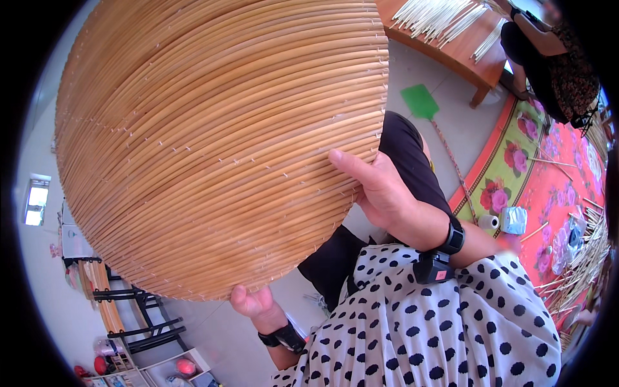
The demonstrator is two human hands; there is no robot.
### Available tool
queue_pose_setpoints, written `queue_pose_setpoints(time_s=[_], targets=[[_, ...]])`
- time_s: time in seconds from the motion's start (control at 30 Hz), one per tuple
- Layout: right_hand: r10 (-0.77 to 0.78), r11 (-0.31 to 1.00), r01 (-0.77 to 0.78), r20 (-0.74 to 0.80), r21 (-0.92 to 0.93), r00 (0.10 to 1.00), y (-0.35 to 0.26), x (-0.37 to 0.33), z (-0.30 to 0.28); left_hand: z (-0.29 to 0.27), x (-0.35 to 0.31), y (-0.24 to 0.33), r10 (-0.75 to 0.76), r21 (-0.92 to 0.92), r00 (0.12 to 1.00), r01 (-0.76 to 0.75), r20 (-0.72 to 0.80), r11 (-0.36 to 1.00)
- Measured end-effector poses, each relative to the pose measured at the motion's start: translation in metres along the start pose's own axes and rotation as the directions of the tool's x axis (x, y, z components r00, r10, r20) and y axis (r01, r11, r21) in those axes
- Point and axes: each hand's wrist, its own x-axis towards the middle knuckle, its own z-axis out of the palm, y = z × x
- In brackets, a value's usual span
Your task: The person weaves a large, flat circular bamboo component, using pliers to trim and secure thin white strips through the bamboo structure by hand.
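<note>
A large mat [225, 142] of thin tan stalks, stitched side by side with pale thread, fills the upper left in front of me. Its outline is curved, and its top runs out of view. My right hand [387, 193] grips the right edge, thumb lying on the near face and the other fingers hidden behind. Down at the lower rim, my left hand [253, 301] pinches the mat's edge, with most of its fingers out of sight behind it. Both wrists carry black straps; a small black box [433, 267] hangs at the right one.
A wooden table [438, 48] at upper right bears pale stalks [435, 16]. Beside it is another person [548, 58]. A green fly swatter [420, 101] lies near a flowered cloth [496, 168] with a thread spool [488, 222] and loose stalks [580, 258]. Black-framed furniture [145, 316] stands lower left.
</note>
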Motion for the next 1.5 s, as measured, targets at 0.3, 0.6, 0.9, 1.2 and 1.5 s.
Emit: queue_pose_setpoints(time_s=[0.3, 0.6, 0.9, 1.2, 1.5], targets=[[-0.106, 0.991, 0.112, -0.073, 0.078, 0.992, 0.000, 0.003, 0.004, 0.010, 0.000, 0.005, 0.050, 0.110, 0.996, -0.057, 0.072, 0.992], [-0.123, 0.991, 0.124, -0.013, 0.054, 0.992, -0.007, -0.003, 0.012, 0.005, 0.000, 0.012, 0.042, 0.059, 0.999, -0.041, -0.017, 0.997], [-0.028, 0.991, 0.031, -0.032, 0.129, 0.999, -0.008, -0.007, 0.015, -0.007, 0.000, 0.018, 0.047, 0.004, 0.999, -0.047, 0.016, 0.999], [-0.076, 0.980, 0.104, -0.163, 0.170, 0.984, -0.001, 0.002, 0.012, 0.000, 0.002, 0.015, 0.046, 0.124, 0.999, -0.047, 0.015, 0.991], [0.070, 0.998, -0.069, -0.040, 0.011, 0.997, -0.016, -0.003, 0.001, -0.005, 0.004, 0.027, 0.045, 0.023, 0.998, -0.046, 0.037, 0.999]])
